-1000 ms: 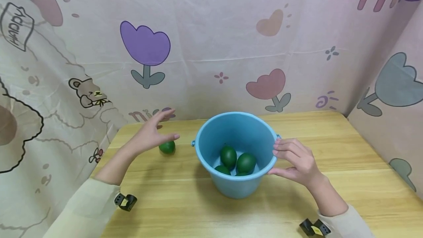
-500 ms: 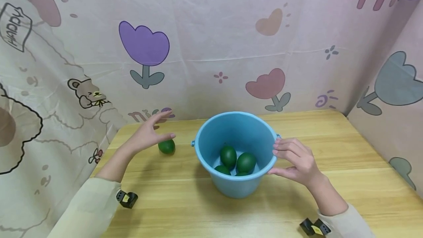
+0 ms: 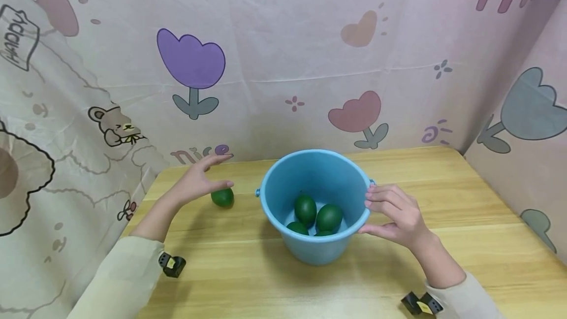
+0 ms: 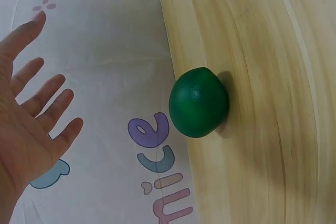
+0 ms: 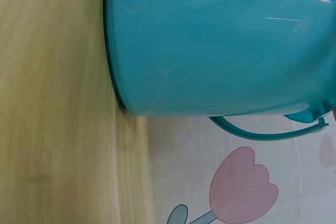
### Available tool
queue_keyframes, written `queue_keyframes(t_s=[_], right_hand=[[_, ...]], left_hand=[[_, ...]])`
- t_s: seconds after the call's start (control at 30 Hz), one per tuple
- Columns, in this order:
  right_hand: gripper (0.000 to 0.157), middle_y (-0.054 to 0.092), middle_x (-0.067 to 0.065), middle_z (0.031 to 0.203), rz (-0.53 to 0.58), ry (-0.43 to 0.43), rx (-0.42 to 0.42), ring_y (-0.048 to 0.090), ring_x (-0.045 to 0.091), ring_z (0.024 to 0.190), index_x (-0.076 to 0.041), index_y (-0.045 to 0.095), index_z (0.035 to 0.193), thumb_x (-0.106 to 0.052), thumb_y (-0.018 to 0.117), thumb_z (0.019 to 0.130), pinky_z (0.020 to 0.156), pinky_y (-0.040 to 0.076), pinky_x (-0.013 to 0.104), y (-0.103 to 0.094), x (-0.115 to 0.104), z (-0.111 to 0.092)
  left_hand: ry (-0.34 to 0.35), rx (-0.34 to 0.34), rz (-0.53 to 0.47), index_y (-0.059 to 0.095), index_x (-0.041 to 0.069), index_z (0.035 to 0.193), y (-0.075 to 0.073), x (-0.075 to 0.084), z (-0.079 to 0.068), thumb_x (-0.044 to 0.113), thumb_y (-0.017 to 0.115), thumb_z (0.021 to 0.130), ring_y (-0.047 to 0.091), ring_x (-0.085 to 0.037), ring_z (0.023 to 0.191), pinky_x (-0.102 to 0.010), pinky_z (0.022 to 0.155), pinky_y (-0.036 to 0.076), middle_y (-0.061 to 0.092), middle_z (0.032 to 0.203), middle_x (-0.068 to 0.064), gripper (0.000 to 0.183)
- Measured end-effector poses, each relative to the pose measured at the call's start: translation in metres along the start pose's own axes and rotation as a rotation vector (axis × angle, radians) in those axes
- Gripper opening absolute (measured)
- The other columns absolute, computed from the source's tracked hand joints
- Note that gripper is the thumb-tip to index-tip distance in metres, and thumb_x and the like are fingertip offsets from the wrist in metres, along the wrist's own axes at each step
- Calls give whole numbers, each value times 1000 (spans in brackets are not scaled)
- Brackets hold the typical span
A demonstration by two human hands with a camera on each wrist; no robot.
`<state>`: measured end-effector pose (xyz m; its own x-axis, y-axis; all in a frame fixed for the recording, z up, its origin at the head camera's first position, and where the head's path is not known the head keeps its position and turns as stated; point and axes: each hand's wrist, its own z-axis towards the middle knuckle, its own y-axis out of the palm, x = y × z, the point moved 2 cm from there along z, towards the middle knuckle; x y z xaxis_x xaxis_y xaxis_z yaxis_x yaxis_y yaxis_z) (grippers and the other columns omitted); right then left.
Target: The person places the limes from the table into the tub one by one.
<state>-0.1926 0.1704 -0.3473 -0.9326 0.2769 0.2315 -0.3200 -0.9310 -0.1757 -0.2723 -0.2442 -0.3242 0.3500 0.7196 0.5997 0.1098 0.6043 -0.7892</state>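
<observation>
A smooth dark green egg-shaped fruit [image 3: 222, 198] lies on the table left of the blue bucket [image 3: 316, 252]. My left hand [image 3: 197, 183] is held above and beside it, thumb and fingers spread apart, gripping nothing. In the left wrist view a gap shows between this hand [image 4: 31, 114] and the fruit [image 4: 198, 102]. My right hand [image 3: 398, 215] holds the bucket's right rim, fingertips over the edge and thumb lower on the outside. Several similar green fruits [image 3: 305, 210] rest inside the bucket, some partly hidden by its front rim.
The wooden table [image 3: 221, 270] runs back to a patterned cloth wall [image 3: 266, 53], with more cloth on the left and right sides. The bucket's handle [image 5: 268, 136] hangs down behind it in the right wrist view. Each wrist wears a small black device [image 3: 172, 265].
My left hand has dropped slightly and shifted a little left beside the loose fruit, fingers still spread. The right hand and the bucket have stayed in place.
</observation>
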Motion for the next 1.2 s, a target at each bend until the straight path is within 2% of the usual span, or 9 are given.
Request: queue_keyframes(t_s=[0.23, 0.43, 0.57, 0.8, 1.2], right_hand=[[50, 63, 18, 68, -3, 2, 0, 59, 30, 63, 4, 64, 67, -44, 73, 77, 87, 53, 26, 0, 0, -1], [50, 64, 18, 68, -2, 7, -4, 59, 30, 64, 4, 64, 67, -44, 73, 77, 88, 52, 26, 0, 0, -1], [50, 63, 18, 68, -3, 9, -5, 59, 30, 64, 4, 64, 67, -44, 73, 76, 88, 52, 26, 0, 0, -2], [50, 63, 18, 68, -7, 10, -8, 59, 30, 64, 4, 65, 67, -45, 72, 77, 88, 52, 26, 0, 0, -2], [51, 63, 18, 68, -2, -1, -8, 59, 30, 63, 4, 65, 67, -45, 73, 76, 87, 52, 27, 1, 0, -2]], left_hand=[[4, -18, -29, 44, 17, 141, 0, -8, 2, 33, 74, 81, 30, -37, 136, -57, 111, 21, 38, 147, -13, 70], [62, -62, -43, 41, 14, 143, 2, -18, 4, 24, 77, 79, 33, -36, 135, -57, 111, 22, 40, 147, -12, 74], [81, -86, -26, 43, 10, 141, 5, -24, 5, 21, 78, 77, 32, -38, 135, -60, 110, 21, 40, 146, -15, 73], [90, -109, 16, 54, 7, 132, 7, -35, 5, 20, 78, 77, 31, -40, 135, -66, 104, 24, 46, 142, -15, 62], [106, -131, 49, 56, 8, 130, 13, -52, 8, 19, 78, 77, 31, -43, 134, -65, 103, 27, 46, 140, -18, 59]])
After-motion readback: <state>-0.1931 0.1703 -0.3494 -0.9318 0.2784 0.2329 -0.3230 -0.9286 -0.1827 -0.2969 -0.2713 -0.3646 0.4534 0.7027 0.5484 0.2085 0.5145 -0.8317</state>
